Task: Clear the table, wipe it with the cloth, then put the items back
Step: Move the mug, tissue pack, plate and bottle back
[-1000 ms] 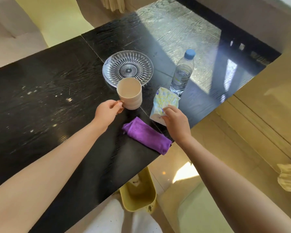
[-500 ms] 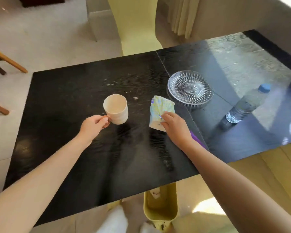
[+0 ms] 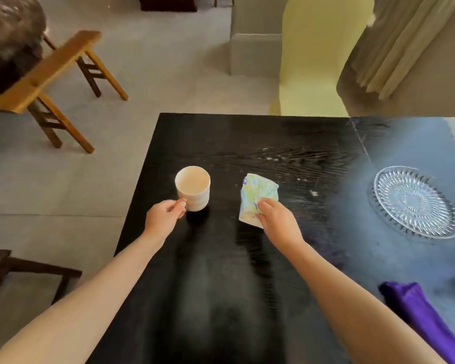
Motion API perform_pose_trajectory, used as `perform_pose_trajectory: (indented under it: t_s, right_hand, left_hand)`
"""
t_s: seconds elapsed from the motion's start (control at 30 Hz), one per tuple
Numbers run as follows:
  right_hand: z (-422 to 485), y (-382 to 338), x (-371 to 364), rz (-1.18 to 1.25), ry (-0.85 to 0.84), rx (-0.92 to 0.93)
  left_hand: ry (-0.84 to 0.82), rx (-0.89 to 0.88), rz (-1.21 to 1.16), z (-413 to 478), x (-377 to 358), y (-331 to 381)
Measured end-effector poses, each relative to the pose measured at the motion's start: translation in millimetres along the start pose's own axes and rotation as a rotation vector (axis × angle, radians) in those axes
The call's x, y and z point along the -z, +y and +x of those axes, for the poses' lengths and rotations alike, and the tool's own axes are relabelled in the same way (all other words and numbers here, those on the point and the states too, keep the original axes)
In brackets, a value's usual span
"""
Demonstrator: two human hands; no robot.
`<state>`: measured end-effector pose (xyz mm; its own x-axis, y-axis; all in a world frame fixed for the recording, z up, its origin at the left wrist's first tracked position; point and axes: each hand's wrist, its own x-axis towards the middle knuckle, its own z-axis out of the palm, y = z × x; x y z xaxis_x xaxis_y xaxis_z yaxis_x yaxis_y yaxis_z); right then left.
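Observation:
My left hand (image 3: 164, 218) grips the handle of a cream mug (image 3: 192, 187) that is at the left part of the black table (image 3: 221, 298). My right hand (image 3: 277, 222) pinches a pale tissue packet (image 3: 256, 197) with a yellow and blue print, near the table's middle. Whether mug and packet touch the tabletop, I cannot tell. A clear cut-glass plate (image 3: 416, 202) lies on the table at the right. The purple cloth (image 3: 426, 319) lies folded at the lower right, near the table's front edge.
A wooden stool (image 3: 55, 82) stands on the floor beyond the table's left edge. A dark piece of furniture (image 3: 16, 266) is at the lower left. A yellow chair back (image 3: 313, 61) and a curtain (image 3: 405, 40) are behind the table. White specks dot the tabletop.
Both hands have carried the mug and the packet leftward along the table, away from the plate and cloth. The water bottle has left the view as my head turned left.

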<state>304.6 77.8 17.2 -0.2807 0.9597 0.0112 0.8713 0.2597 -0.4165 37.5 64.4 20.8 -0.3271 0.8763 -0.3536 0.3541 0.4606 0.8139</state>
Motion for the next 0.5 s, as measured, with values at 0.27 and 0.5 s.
perform_pose_trajectory:
  t_s: [0.27, 0.5]
  right_hand:
    - [69.3, -54.6, -58.8, -0.065, -0.108, 0.083]
    - [98.1, -74.2, -85.9, -0.218, -0.204, 0.129]
  left_hand:
    - [0.105, 0.042, -0.043, 55.2, 47.6, -31.3]
    - [0.159, 0.083, -0.084, 77.3, 63.3, -53.5]
